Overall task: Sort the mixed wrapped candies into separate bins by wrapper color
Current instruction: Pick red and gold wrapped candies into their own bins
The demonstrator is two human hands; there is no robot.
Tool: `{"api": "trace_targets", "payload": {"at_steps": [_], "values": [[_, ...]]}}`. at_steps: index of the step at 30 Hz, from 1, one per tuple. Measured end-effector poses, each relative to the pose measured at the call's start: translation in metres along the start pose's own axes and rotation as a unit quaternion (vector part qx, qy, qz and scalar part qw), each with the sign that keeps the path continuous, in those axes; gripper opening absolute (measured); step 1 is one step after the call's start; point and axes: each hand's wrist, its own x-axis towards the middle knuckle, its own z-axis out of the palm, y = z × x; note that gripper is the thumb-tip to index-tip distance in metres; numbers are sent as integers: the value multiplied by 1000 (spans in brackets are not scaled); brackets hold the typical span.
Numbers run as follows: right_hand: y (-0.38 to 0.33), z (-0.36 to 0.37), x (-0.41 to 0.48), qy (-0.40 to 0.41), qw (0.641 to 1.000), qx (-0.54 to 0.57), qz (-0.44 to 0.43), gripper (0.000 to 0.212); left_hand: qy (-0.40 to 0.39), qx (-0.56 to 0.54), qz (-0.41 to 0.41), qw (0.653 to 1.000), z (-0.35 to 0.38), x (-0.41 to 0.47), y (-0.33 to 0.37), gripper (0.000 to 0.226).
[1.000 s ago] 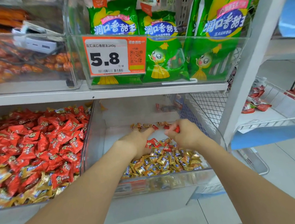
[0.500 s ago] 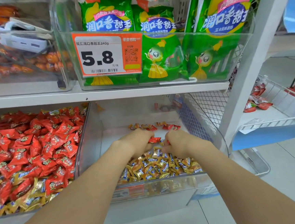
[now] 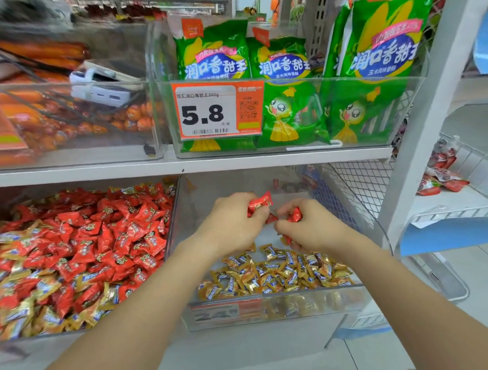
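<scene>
Two clear bins sit side by side on the lower shelf. The left bin is heaped with red-wrapped candies, with gold ones mixed in along its front. The right bin holds gold-wrapped candies at its front. Both my hands are raised inside the right bin. My left hand is closed on red candies. My right hand pinches another red candy, and one more red candy shows between the hands.
The shelf above carries a bin of green snack bags with a 5.8 price tag and a bin of orange sausages. A wire mesh panel and a white upright stand at the right, beside a wire basket.
Both hands have lifted up out of the gold pile, each now holding red candies. The view has tilted upward, showing more of the upper shelf.
</scene>
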Motion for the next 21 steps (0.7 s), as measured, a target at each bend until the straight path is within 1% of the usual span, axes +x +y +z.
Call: {"api": "trace_targets", "payload": {"at_steps": [1, 3, 5, 7, 9, 10, 12, 13, 14, 15, 17, 18, 19, 21], "values": [[-7, 5, -5, -16, 1000, 13, -8, 8, 9, -8, 15, 1000, -7, -11, 6, 33], [-23, 16, -18, -35, 998, 30, -40, 18, 26, -23, 41, 999, -24, -36, 13, 27], [-43, 31, -30, -31, 996, 61, -64, 25, 55, -18, 62, 996, -42, -61, 11, 26], [-63, 50, -38, -11, 990, 121, -67, 19, 97, 12, 62, 993, -61, -83, -4, 26], [-80, 74, -42, 32, 982, 163, -87, 12, 150, 83, 32, 985, -81, -98, -28, 24], [-87, 87, -44, 68, 979, 148, -120, 10, 180, 126, 8, 976, -89, -102, -44, 24], [-98, 112, -45, 128, 966, 65, -213, 7, 234, 207, -63, 948, -104, -105, -78, 29], [-104, 123, -46, 139, 956, 19, -258, 8, 253, 248, -101, 930, -110, -104, -94, 32], [-112, 133, -46, 136, 944, -23, -300, 11, 269, 279, -122, 914, -117, -103, -109, 32], [-120, 143, -44, 124, 932, -61, -334, 14, 276, 301, -125, 904, -123, -102, -122, 31], [-138, 163, -34, 104, 919, -131, -357, 18, 252, 344, -116, 897, -133, -99, -145, 28], [-146, 171, -28, 104, 914, -164, -355, 19, 242, 364, -113, 892, -135, -95, -157, 33], [-155, 179, -20, 112, 909, -196, -350, 19, 224, 370, -116, 894, -138, -91, -165, 41], [-168, 190, -5, 120, 901, -264, -322, 21, 188, 338, -146, 910, -135, -84, -173, 51]]}}
